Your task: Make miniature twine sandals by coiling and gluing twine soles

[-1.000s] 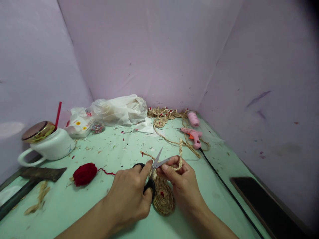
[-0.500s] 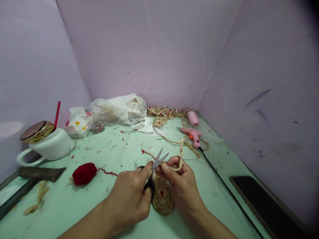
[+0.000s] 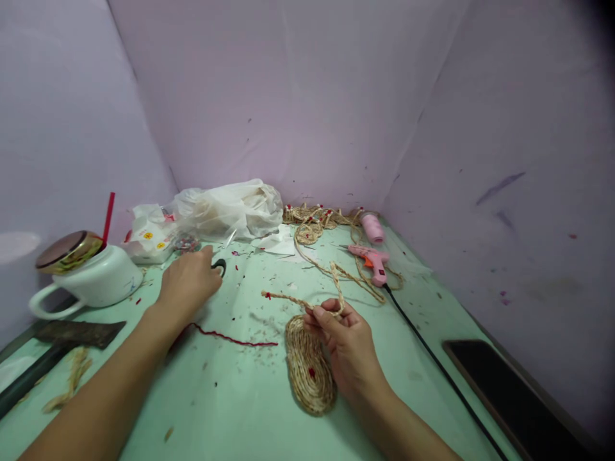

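Observation:
My left hand [image 3: 189, 278] reaches out over the left middle of the table, its fingers closed around the scissors [image 3: 220, 264]. A black handle loop shows beside the fingers, and the blades point toward the plastic bag. My right hand [image 3: 346, 339] pinches a braided straw cord [image 3: 291, 299]. One end of that cord, tied with a bit of red yarn, points left; another part bends up above the fingers. Below and partly behind the right fingers lies a flat, sole-shaped coil of straw braid [image 3: 307, 378] with a red spot. Red yarn [image 3: 230, 337] trails from under my left forearm, which hides its ball.
A pink glue gun [image 3: 372, 257] with a black cable lies right of centre, near a pink thread spool [image 3: 372, 228]. At the right edge is a dark phone [image 3: 509, 397]. A white mug [image 3: 100, 278] and a hammer [image 3: 79, 333] are left. A plastic bag [image 3: 235, 208] lies behind.
My left hand has carried the scissors away from the cord, to the left and farther back. The right hand stays near the coil, still pinching the braid; more of the coil shows.

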### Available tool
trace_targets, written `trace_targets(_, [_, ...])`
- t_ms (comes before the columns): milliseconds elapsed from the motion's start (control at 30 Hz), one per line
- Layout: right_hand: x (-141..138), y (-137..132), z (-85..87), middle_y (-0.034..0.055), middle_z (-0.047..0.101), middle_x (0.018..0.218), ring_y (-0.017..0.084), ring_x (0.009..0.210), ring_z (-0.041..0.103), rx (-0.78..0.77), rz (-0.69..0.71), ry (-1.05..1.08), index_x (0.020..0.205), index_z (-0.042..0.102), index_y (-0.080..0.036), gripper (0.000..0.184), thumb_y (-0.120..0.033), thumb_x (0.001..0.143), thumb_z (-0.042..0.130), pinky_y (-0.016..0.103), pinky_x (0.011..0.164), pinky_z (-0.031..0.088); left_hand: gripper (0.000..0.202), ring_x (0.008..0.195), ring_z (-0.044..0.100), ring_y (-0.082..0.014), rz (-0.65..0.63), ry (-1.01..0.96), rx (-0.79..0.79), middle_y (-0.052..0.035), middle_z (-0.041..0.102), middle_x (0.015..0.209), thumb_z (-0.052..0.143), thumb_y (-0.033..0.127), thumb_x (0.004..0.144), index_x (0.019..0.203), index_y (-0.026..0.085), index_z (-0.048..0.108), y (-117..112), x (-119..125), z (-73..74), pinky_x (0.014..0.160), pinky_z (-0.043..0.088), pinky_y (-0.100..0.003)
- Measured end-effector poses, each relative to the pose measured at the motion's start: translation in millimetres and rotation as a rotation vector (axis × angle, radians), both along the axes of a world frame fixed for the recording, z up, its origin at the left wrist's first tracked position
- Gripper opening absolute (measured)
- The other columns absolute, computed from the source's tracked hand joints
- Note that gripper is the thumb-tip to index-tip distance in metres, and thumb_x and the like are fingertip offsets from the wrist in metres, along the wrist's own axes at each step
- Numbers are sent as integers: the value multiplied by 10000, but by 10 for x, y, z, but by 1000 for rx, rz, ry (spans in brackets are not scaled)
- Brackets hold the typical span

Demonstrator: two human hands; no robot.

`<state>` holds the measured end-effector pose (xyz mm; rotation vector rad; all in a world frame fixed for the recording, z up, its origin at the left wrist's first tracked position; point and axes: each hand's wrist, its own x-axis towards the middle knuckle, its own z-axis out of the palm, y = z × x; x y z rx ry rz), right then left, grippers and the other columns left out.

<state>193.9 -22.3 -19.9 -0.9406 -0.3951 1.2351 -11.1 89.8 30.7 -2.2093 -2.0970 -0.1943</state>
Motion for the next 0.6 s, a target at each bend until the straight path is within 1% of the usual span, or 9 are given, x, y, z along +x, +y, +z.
trace_targets(100, [11, 5, -21, 4, 686, 601, 124, 563, 647, -6, 7, -8, 736, 574, -149, 347, -247, 515, 823, 236, 597, 539, 241, 771, 599, -364, 23, -11, -18, -206, 636, 779, 450, 226, 748, 826, 85, 629, 144, -118, -55, 561, 438, -394])
trace_targets(200, [21, 2, -26, 13, 694, 632, 123, 579, 648, -8, 24, -18, 751, 615, -137, 325, -266, 532, 818, 237, 604, 539, 316, 869, 585, -370, -24, -61, 42, -212, 642, 871, 384, 240, 814, 847, 79, 654, -20, -61, -39, 632, 458, -446])
trace_targets(267, [24, -9, -14, 18, 695, 640, 123, 591, 647, -10, 30, -30, 732, 635, -133, 312, -285, 532, 819, 233, 604, 536, 361, 1019, 541, -319, -129, -125, 116, -162, 616, 1083, 363, 305, 859, 1037, 126, 621, -219, 58, -9, 782, 444, -437])
trace_targets(300, [24, -17, -4, 17, 694, 638, 122, 594, 644, -10, 32, -36, 719, 642, -132, 309, -295, 528, 821, 232, 605, 534, 339, 1019, 552, -256, -199, -160, 124, -100, 630, 1090, 414, 348, 848, 1051, 176, 623, -325, 131, -4, 826, 441, -370])
trace_targets(333, [24, -26, 6, 16, 692, 633, 122, 596, 642, -9, 34, -40, 707, 646, -132, 307, -304, 523, 822, 232, 604, 532, 307, 979, 573, -200, -325, -209, 111, -47, 654, 1049, 470, 385, 823, 1014, 218, 642, -427, 205, -12, 834, 443, -300])
trace_targets(367, [22, -35, 14, 13, 688, 628, 121, 597, 639, -6, 38, -46, 696, 649, -133, 305, -314, 522, 822, 231, 603, 529, 281, 927, 589, -195, -533, -334, 116, -58, 676, 978, 519, 374, 798, 963, 199, 666, -519, 277, -32, 819, 447, -294])
trace_targets(433, [19, -50, 23, 3, 675, 610, 112, 583, 624, 2, 55, -73, 675, 652, -134, 293, -331, 532, 814, 221, 595, 517, 237, 851, 593, -209, -749, -429, 159, -79, 681, 898, 549, 314, 784, 927, 173, 674, -664, 399, -99, 791, 439, -339])
trace_targets(533, [14, -52, 13, -23, 631, 567, 81, 548, 579, 7, 67, -168, 631, 646, -131, 268, -348, 572, 791, 178, 557, 481, 211, 735, 567, -200, -773, -424, 142, -72, 650, 736, 476, 210, 817, 806, 153, 679, -774, 507, -200, 722, 411, -351])
trace_targets(600, [12, -43, 9, -32, 616, 563, 71, 545, 562, 4, 60, -220, 624, 639, -133, 262, -357, 602, 773, 161, 545, 468, 240, 698, 551, -177, -741, -476, 3, -53, 628, 694, 437, 175, 822, 748, 155, 664, -799, 540, -231, 688, 398, -316])
